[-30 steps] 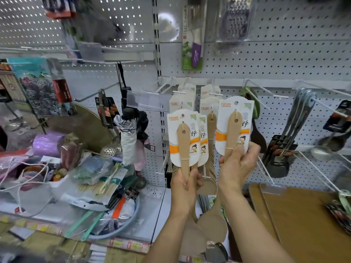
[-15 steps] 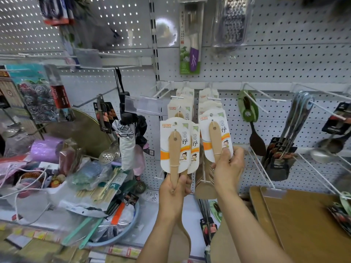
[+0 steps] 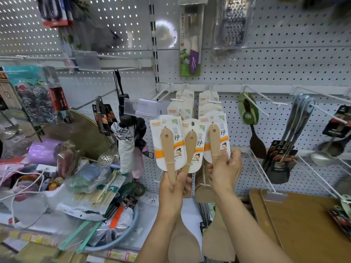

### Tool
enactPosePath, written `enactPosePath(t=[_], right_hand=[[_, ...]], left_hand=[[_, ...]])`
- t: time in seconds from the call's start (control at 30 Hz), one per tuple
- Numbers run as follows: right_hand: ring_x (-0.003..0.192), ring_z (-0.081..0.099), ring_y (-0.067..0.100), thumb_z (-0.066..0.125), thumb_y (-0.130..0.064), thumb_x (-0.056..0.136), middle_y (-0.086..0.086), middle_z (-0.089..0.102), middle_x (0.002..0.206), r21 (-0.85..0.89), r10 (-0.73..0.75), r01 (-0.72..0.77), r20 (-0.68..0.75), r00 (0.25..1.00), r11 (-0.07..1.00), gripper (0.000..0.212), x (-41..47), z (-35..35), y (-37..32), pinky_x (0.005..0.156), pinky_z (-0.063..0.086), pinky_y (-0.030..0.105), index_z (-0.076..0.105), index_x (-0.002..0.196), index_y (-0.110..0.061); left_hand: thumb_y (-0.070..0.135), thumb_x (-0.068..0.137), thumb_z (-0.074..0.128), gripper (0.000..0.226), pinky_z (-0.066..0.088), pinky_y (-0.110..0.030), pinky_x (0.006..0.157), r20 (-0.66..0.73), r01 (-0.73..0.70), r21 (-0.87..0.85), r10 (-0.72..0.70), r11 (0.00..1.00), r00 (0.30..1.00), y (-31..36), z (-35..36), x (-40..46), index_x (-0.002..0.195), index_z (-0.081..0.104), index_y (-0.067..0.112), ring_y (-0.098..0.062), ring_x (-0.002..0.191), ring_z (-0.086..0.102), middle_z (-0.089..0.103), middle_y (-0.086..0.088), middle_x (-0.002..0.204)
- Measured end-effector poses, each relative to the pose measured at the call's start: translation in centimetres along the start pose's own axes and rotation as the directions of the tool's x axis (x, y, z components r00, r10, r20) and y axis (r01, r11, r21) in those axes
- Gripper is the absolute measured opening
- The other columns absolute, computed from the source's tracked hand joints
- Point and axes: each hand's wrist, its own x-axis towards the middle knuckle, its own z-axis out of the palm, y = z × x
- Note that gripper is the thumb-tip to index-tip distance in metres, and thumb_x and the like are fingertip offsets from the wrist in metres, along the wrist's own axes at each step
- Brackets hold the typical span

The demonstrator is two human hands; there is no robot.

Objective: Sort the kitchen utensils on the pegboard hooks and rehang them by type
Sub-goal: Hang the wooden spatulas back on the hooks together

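My left hand (image 3: pixel 173 190) grips the handles of two wooden spatulas (image 3: pixel 168 149), each tied to a white card with an orange stripe. My right hand (image 3: pixel 225 168) grips the handle of a third carded wooden spatula (image 3: pixel 214 141), held upright just right of the other two. Their blades hang below my wrists. Behind them, more of the same carded spatulas (image 3: pixel 208 103) hang on two pegboard hooks. A black spatula on a green card (image 3: pixel 248 114) hangs on the hook to the right.
Steel ladles and turners (image 3: pixel 296 126) hang further right on long white hooks (image 3: pixel 264 99). Wooden boards (image 3: pixel 303 221) lie at lower right. A cluttered shelf with bags, chopsticks and a folded umbrella (image 3: pixel 125 147) fills the left. A packaged knife (image 3: pixel 190 44) and a grater hang above.
My right hand has brought its spatula left and down, close beside the two in my left hand. Both hands have dropped a little from the hooks.
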Motion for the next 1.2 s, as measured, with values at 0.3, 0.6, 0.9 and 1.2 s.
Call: enactPosePath(t=[0.3, 0.6, 0.9, 1.2], right_hand=[[0.056, 0.061, 0.015, 0.039, -0.021, 0.101, -0.005, 0.053, 0.08, -0.063, 0.06, -0.057, 0.035, 0.998, 0.996, 0.015, 1.7, 0.9, -0.2, 0.053, 0.048, 0.03, 0.047, 0.102, -0.009], [0.09, 0.049, 0.013, 0.046, -0.032, 0.098, 0.0, 0.049, 0.105, -0.113, -0.085, 0.083, -0.015, 0.996, 0.99, 0.015, 0.7, 0.7, 0.8, 0.071, 0.037, 0.028, 0.042, 0.108, -0.022], [0.065, 0.057, -0.002, 0.06, -0.028, 0.094, -0.007, 0.066, 0.081, 0.011, -0.154, 0.159, 0.331, 0.931, 0.987, 0.005, -1.9, 2.3, -0.7, 0.061, 0.046, 0.018, 0.059, 0.094, -0.023], [0.074, 0.057, 0.032, 0.059, -0.018, 0.092, 0.017, 0.061, 0.08, 0.04, -0.176, 0.174, 0.391, 0.904, 0.984, 0.014, -1.6, 4.9, -2.5, 0.068, 0.049, 0.04, 0.054, 0.084, -0.007]], left_hand=[[0.017, 0.099, 0.052, 0.02, 0.05, -0.033, 0.063, -0.013, 0.033, -0.043, -0.034, 0.999, 0.999, -0.2, 0.5, 0.6, 0.1, 0.058, -0.002, -0.02, 0.064, 0.061, 0.07, -0.015, 0.081], [0.016, 0.099, 0.052, 0.019, 0.051, -0.035, 0.064, -0.032, 0.054, -0.061, -0.056, 0.997, 0.998, -0.3, 0.6, 0.7, 0.101, 0.057, -0.002, -0.02, 0.065, 0.062, 0.071, -0.012, 0.08], [0.016, 0.1, 0.05, 0.02, 0.051, -0.032, 0.061, -0.011, 0.03, -0.076, -0.031, 0.997, 0.999, -0.4, 0.3, 0.5, 0.104, 0.058, -0.003, -0.021, 0.066, 0.063, 0.069, -0.019, 0.079], [0.019, 0.099, 0.05, 0.026, 0.057, -0.029, 0.063, -0.064, 0.059, -0.078, -0.064, 0.995, 0.996, -0.9, -1.8, 1.6, 0.103, 0.059, -0.004, -0.024, 0.072, 0.071, 0.073, -0.012, 0.081]])
